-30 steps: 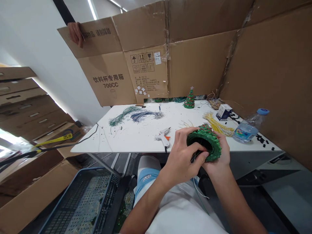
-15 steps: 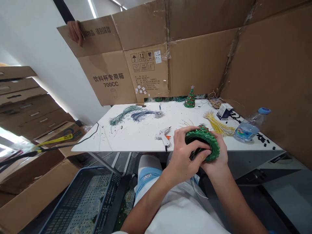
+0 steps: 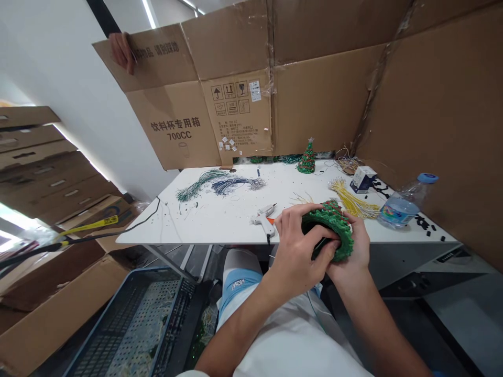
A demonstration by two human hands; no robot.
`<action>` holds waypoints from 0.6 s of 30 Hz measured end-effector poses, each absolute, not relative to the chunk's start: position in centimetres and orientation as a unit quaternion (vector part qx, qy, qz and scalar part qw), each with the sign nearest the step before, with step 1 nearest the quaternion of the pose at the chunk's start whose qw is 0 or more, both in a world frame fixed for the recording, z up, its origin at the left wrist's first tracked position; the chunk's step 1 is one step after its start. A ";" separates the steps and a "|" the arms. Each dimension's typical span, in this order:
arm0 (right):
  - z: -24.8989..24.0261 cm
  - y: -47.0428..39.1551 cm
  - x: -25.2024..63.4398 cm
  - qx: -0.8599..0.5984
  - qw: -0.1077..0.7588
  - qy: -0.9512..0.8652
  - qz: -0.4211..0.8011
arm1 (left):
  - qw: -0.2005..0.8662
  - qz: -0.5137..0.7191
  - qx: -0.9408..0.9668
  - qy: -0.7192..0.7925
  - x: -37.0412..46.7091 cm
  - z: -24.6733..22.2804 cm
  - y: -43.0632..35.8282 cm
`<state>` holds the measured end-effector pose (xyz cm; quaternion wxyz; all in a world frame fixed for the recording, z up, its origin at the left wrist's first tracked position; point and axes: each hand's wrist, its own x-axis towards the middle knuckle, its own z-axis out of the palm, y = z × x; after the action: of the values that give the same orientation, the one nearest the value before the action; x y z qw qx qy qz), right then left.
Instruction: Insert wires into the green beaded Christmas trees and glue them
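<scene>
A small green tinsel Christmas tree (image 3: 346, 238) is tilted on its side above the table's front edge, its dark hollow base facing me. My left hand (image 3: 298, 248) is closed on its rim, with the thumb and a finger reaching inside the hollow. What those fingertips touch inside is hidden. My right hand (image 3: 357, 248) wraps round the tree's outer side from the right and supports it. A thin wire (image 3: 313, 309) hangs below my hands over my lap. A white glue gun (image 3: 264, 221) lies on the table left of my hands.
A finished-looking tree (image 3: 306, 157) stands at the back. Green wires (image 3: 198, 186), blue wires (image 3: 233, 185) and yellow wires (image 3: 353, 201) lie on the white table (image 3: 220, 225). A water bottle (image 3: 404, 204) stands right. Cardboard (image 3: 322, 104) walls the back; another person's hand (image 3: 121, 52) grips its top.
The tree has turned slightly in my hands, and both hands have shifted a little. The white wire end that hung below them is no longer visible.
</scene>
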<state>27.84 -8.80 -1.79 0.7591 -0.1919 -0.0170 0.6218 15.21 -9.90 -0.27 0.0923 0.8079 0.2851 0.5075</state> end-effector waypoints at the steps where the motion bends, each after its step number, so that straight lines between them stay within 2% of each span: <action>1: -1.8 -8.7 27.9 -0.200 0.756 -0.015 0.623 | 0.096 0.508 0.806 0.286 15.2 -0.2 -9.9; 7: -2.5 -7.8 28.2 -0.235 0.744 -0.006 0.625 | 0.154 0.534 0.776 0.298 15.3 -0.1 -10.2; 15: -1.7 -7.6 29.1 -0.231 0.722 -0.016 0.652 | 0.329 0.628 0.647 0.281 13.7 0.1 -8.5; 18: -1.2 -7.6 29.4 -0.247 0.730 -0.002 0.638 | 0.385 0.637 0.587 0.318 12.4 0.1 -7.1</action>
<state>29.39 -7.62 -1.24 0.7296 -0.2468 -0.0019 0.6378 12.37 -7.06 0.06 0.3854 0.5873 0.3181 0.6367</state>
